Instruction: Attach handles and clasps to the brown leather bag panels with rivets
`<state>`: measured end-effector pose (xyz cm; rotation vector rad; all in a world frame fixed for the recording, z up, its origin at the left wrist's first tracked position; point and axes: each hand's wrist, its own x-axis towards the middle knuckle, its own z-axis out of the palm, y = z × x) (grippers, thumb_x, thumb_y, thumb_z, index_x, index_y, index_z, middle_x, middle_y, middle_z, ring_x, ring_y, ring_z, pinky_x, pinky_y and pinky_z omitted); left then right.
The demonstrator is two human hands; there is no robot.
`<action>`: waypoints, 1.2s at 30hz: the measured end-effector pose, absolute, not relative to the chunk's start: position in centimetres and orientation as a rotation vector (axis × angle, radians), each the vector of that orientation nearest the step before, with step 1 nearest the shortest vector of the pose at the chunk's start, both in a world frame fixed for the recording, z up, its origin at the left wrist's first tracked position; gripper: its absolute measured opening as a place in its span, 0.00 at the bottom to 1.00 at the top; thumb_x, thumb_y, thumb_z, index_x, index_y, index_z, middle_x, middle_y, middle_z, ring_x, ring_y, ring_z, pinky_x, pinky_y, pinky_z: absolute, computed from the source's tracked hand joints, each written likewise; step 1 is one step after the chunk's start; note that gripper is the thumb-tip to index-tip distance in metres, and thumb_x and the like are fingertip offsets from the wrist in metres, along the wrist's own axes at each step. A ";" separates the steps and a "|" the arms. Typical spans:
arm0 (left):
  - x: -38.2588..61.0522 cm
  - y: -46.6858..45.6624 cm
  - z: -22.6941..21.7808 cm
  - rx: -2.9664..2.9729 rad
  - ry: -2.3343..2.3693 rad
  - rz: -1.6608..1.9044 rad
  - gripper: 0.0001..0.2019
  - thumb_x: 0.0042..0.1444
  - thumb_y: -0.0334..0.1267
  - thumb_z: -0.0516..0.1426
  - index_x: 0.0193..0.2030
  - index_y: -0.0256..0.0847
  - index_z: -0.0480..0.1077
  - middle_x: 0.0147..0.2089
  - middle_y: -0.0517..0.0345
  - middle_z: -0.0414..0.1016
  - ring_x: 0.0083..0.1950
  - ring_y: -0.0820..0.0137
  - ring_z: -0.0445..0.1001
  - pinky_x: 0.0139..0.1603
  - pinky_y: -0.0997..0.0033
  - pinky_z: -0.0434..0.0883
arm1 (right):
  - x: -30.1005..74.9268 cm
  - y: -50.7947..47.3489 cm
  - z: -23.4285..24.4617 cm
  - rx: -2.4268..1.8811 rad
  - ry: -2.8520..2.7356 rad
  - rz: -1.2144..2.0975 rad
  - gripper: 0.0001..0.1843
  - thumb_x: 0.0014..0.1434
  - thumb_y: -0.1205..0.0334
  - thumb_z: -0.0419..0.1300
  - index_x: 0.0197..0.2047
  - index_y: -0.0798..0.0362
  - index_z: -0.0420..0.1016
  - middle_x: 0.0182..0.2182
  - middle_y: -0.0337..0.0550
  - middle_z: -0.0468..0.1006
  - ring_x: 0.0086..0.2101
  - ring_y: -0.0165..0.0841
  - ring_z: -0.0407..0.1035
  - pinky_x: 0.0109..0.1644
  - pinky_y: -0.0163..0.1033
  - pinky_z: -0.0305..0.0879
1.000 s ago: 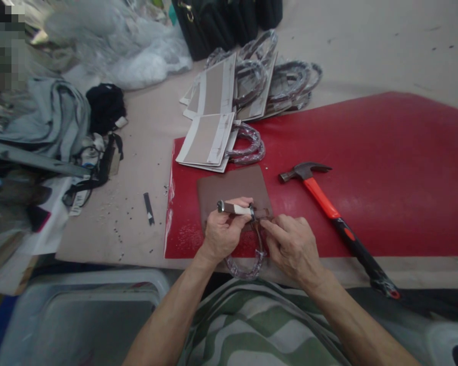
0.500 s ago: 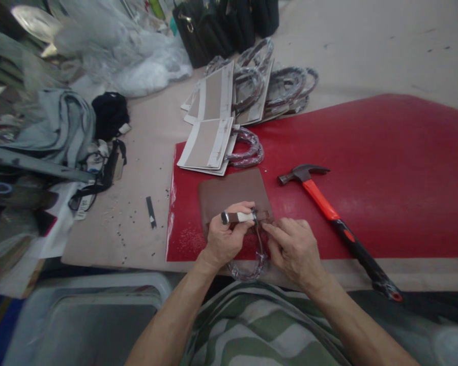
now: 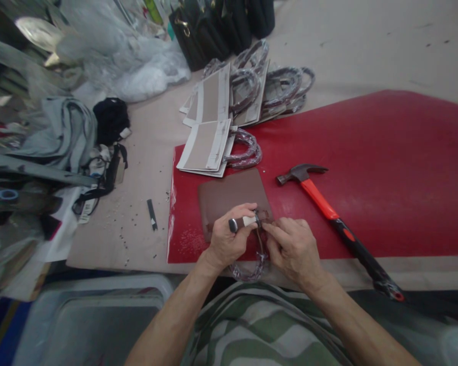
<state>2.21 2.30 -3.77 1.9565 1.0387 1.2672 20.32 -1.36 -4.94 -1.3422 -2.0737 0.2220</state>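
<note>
While the left hand (image 3: 231, 235) pinches a metal-ended piece (image 3: 248, 221) at the brown panel (image 3: 232, 190) on the mat (image 3: 385, 178), the right hand (image 3: 294, 249) touching beside it, grip unclear, I judge the work begun but unfinished.

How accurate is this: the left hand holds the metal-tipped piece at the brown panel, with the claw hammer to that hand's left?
Not quite: the head view shows the claw hammer to the right of the left hand, beyond the right hand. The left hand holds the metal-tipped piece at the brown panel.
</note>
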 end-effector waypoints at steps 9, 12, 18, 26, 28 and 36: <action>2.7 2.1 -4.2 2.135 1.059 1.304 0.07 0.62 0.27 0.59 0.46 0.38 0.70 0.49 0.45 0.81 0.53 0.64 0.80 0.57 0.59 0.79 | 20.3 -1.3 -4.7 -1.353 -2.066 0.266 0.13 0.64 0.71 0.52 0.41 0.56 0.79 0.30 0.44 0.76 0.32 0.36 0.65 0.37 0.43 0.53; 3.2 1.8 -3.9 2.175 1.106 1.342 0.07 0.61 0.26 0.59 0.45 0.38 0.69 0.48 0.45 0.80 0.53 0.63 0.80 0.56 0.60 0.79 | 20.8 -0.7 -4.3 -1.405 -2.063 0.388 0.13 0.65 0.69 0.53 0.43 0.53 0.80 0.31 0.44 0.78 0.32 0.35 0.68 0.38 0.42 0.56; 3.6 1.5 -4.1 2.159 1.213 1.364 0.06 0.63 0.27 0.57 0.46 0.38 0.69 0.49 0.45 0.79 0.52 0.63 0.80 0.56 0.59 0.79 | 21.9 3.1 -2.6 -1.672 -1.972 0.767 0.08 0.62 0.66 0.57 0.38 0.53 0.79 0.36 0.46 0.82 0.36 0.36 0.74 0.40 0.38 0.62; 3.6 1.5 -4.6 2.195 1.217 1.360 0.07 0.64 0.28 0.56 0.47 0.38 0.68 0.49 0.44 0.78 0.54 0.62 0.78 0.56 0.57 0.78 | 20.9 7.3 -1.7 -1.811 -2.124 0.774 0.08 0.60 0.61 0.61 0.31 0.52 0.77 0.27 0.45 0.80 0.28 0.35 0.71 0.33 0.37 0.58; 3.5 1.6 -4.6 2.198 1.204 1.358 0.07 0.64 0.28 0.56 0.48 0.37 0.69 0.48 0.44 0.78 0.53 0.62 0.79 0.56 0.57 0.78 | 21.0 7.7 -2.1 -1.771 -2.051 0.845 0.06 0.59 0.62 0.62 0.30 0.52 0.76 0.25 0.43 0.79 0.27 0.33 0.71 0.33 0.36 0.59; 2.9 2.2 -4.5 2.213 1.085 1.230 0.08 0.64 0.27 0.55 0.48 0.39 0.68 0.49 0.44 0.78 0.54 0.62 0.79 0.55 0.57 0.79 | 21.6 8.2 -3.3 -1.622 -1.750 0.999 0.08 0.56 0.59 0.62 0.27 0.51 0.75 0.21 0.39 0.77 0.24 0.32 0.69 0.29 0.36 0.61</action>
